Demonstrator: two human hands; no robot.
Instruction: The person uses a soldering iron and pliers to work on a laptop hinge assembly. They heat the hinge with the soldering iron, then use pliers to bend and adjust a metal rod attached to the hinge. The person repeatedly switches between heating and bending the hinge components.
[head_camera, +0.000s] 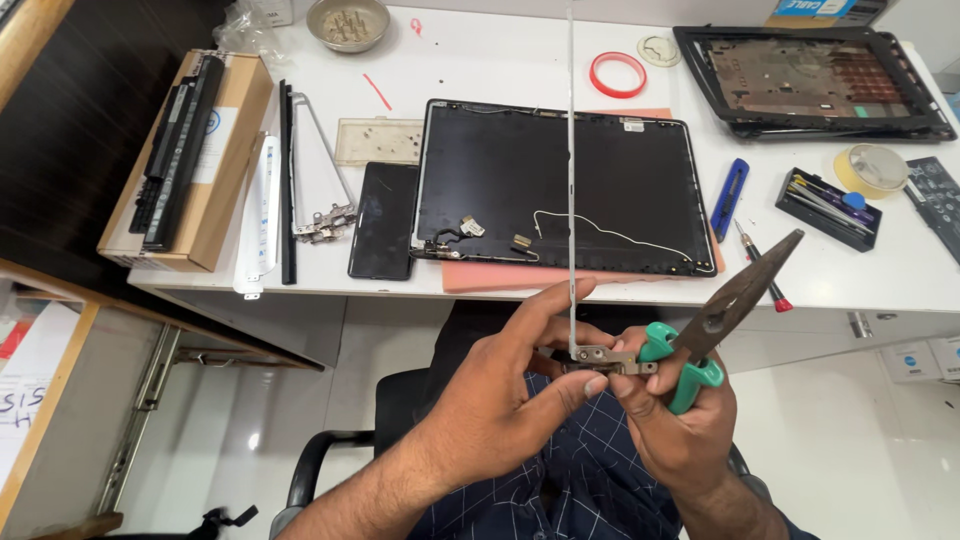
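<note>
Nearby, laptop lid lies behind hinge bracket.

Two hinge brackets, two laptop shells, perhaps two tape rolls.

Tan cardboard box w/ white label, table's left edge; small white boxes lower right.

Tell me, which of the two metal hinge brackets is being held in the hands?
The hinge bracket standing upright, its foot pinched by the left hand beside the right hand with green-handled pliers. The other bracket lies flat on the table, untouched.
</note>
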